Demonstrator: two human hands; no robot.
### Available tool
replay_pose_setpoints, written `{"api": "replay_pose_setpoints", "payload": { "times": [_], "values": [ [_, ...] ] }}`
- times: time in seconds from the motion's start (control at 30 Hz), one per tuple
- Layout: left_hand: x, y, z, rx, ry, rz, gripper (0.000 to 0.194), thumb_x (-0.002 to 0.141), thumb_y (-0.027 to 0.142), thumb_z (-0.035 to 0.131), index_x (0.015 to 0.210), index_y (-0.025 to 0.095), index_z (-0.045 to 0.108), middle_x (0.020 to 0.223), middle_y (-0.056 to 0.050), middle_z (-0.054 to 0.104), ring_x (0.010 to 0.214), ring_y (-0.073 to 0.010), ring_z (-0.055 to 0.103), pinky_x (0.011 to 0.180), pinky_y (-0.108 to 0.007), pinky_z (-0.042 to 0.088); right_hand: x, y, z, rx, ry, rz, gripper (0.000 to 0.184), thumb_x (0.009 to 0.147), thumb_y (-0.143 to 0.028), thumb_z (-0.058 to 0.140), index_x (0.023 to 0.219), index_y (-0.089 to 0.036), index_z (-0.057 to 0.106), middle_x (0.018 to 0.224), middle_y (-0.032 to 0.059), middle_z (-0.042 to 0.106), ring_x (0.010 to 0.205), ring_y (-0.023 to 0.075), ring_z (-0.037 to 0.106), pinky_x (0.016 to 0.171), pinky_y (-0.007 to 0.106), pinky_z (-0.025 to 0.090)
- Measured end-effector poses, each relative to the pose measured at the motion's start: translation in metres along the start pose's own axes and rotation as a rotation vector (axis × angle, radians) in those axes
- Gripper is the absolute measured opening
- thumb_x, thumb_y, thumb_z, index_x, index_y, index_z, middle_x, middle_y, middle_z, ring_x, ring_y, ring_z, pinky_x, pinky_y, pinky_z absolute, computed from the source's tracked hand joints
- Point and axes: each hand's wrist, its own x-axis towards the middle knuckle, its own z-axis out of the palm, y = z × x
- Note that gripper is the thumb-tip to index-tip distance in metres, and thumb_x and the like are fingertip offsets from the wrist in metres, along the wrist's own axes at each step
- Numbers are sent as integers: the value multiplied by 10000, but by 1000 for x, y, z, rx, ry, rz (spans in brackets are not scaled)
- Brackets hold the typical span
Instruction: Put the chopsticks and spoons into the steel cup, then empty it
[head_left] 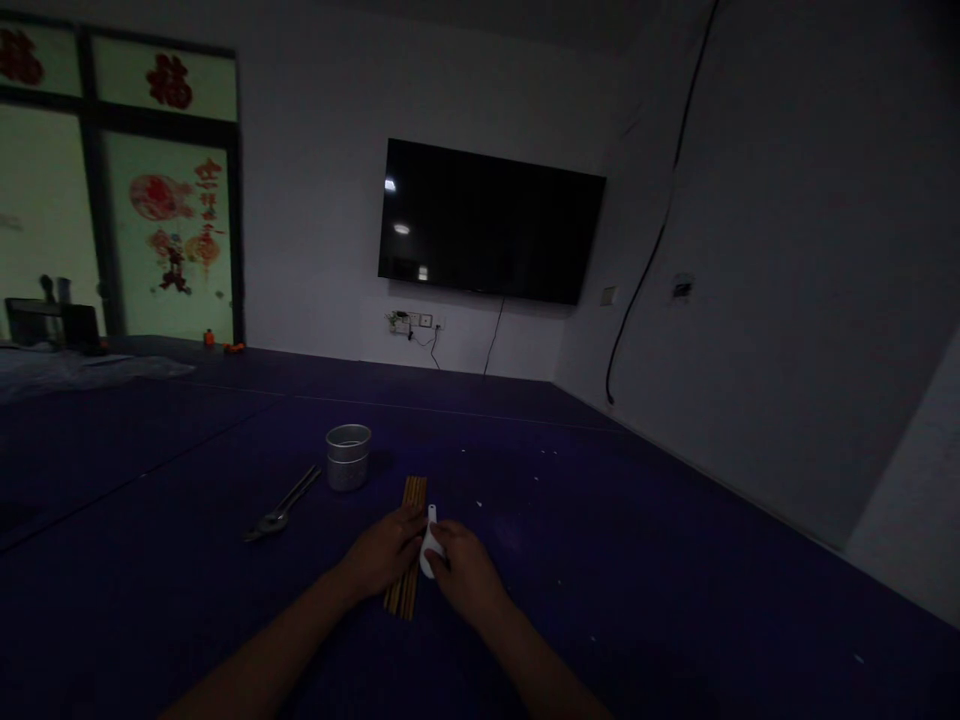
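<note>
A row of brown wooden chopsticks (401, 600) lies side by side on the dark blue tabletop. My left hand (384, 552) is laid across their middle, its fingers curled over them and hiding part of the row. Just to the right, my right hand (463, 565) pinches a white spoon (432, 545) between thumb and fingers, its handle pointing away from me. A silver metal cup (348, 458) stands upright beyond my left hand. Left of the cup lie metal spoons (279, 515), handles towards it; I cannot tell exactly how many.
The wide blue table (600, 520) has small white scraps scattered on it. Clear plastic film (82, 370) and a dark box (56, 322) are at the far left. Orange items (234, 348) sit near the glass door. A television (491, 222) hangs on the wall.
</note>
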Motion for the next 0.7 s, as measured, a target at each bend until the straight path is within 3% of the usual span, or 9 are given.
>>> {"api": "replay_pose_setpoints", "payload": {
  "times": [0.3,0.7],
  "values": [
    [0,-1,-1,13,-15,-10,391,860,195,434,1226,216,569,1355,-76,506,1278,-209,421,1074,-377,328,-2,4,6,22,72,-16,343,827,-119,483,1127,-150,645,1129,123,654,1079,219,586,954,328,413],
    [1,-2,1,10,2,3,414,857,186,435,1252,232,549,1323,-58,541,1277,-199,422,1077,-373,325,0,5,4,19,10,-3,317,813,-123,506,1091,-139,658,1124,133,653,1062,217,594,946,304,412]
  ]
}}
